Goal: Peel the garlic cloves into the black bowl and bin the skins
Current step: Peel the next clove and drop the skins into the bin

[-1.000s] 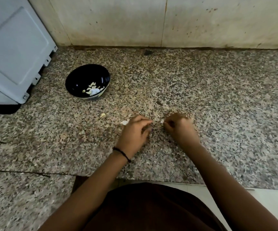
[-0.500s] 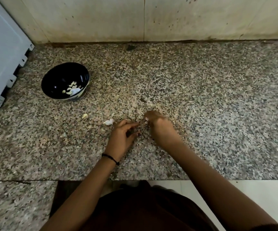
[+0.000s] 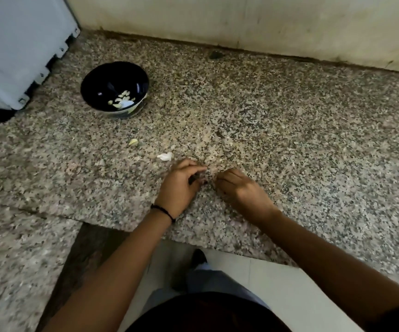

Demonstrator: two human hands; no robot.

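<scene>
Fingers (image 3: 195, 167) curled on left hand (image 3: 179, 188) and right hand (image 3: 240, 188), tips nearly meeting, down-right of black bowl (image 3: 98, 80); cannot tell what they hold; peeled cloves (image 3: 121, 100) inside bowl, skin scrap (image 3: 165, 156) between bowl and hands

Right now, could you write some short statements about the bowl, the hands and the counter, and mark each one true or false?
1. The black bowl holds pale peeled cloves. True.
2. The left hand is inside the bowl. False: it is over the counter, apart from the bowl.
3. A white skin scrap lies on the counter beyond the left hand. True.
4. The right hand wears a black wrist band. False: the band is on the left wrist.
5. The bowl lies tipped over. False: it stands upright.
</scene>
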